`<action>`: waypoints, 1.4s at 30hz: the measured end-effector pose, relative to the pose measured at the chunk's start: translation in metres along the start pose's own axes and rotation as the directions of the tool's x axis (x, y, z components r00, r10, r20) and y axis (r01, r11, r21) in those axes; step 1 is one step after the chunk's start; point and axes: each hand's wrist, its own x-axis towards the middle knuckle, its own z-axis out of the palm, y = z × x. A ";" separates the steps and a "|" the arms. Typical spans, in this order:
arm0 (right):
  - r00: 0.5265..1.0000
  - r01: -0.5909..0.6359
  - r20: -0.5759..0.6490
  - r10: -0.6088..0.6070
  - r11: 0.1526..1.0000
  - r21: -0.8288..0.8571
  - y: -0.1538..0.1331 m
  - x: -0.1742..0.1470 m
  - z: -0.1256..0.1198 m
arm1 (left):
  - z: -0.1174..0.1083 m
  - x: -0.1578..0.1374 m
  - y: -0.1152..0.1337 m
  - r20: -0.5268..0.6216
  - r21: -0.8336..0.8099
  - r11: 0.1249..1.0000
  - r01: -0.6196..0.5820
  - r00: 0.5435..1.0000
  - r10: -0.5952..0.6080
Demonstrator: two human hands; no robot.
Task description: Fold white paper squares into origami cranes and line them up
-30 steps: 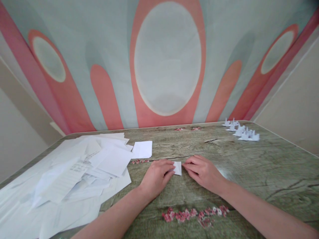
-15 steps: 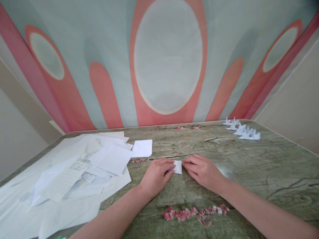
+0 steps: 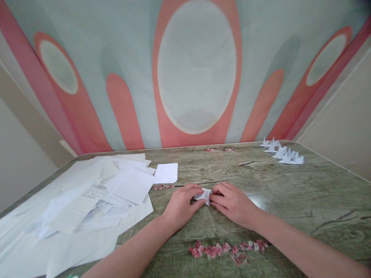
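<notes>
A small folded piece of white paper point(image 3: 205, 195) lies at the middle of the table between my two hands. My left hand point(image 3: 184, 202) holds its left side, with thumb and fingers closed on the front and back edges. On the right, my right hand point(image 3: 228, 202) pinches the paper's right edge with bent fingers. The paper's right edge looks partly raised and creased; its exact folds are too small to make out.
Loose white sheets point(image 3: 87, 208) are heaped on the left, some printed. A small stack of white squares point(image 3: 166, 173) lies beside them. Several folded paper figures point(image 3: 285, 153) stand at the back right. The wood-patterned table point(image 3: 290, 193) has flower prints. A patterned backdrop point(image 3: 197, 77) rises behind.
My right hand has moved slightly left onto the paper, and its right edge has changed shape, now bent up. My left hand stays at the paper's left side.
</notes>
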 end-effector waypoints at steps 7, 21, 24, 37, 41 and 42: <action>1.000 0.000 0.022 0.001 0.999 -0.035 -0.002 0.002 -0.002 | -0.006 0.004 -0.003 -0.002 -0.066 0.997 0.037 0.999 -0.037; 0.995 -0.058 0.072 0.064 0.994 -0.088 -0.012 0.007 -0.005 | -0.009 0.005 0.000 0.006 -0.034 0.999 -0.011 1.000 0.011; 0.995 -0.062 0.073 0.068 0.995 -0.080 -0.012 0.007 -0.005 | -0.008 0.004 0.001 0.002 -0.026 1.000 -0.004 1.000 0.004; 0.997 -0.049 0.058 0.054 0.995 -0.090 -0.013 0.007 -0.006 | -0.001 0.003 -0.008 -0.062 0.066 0.997 -0.035 0.997 0.039; 0.996 -0.061 0.067 0.067 0.994 -0.090 -0.013 0.007 -0.006 | 0.001 0.003 -0.009 -0.078 0.087 0.996 -0.007 0.997 0.014; 0.995 -0.063 0.070 0.069 0.994 -0.090 -0.014 0.007 -0.006 | 0.001 0.003 -0.009 -0.089 0.093 0.996 0.007 0.996 0.001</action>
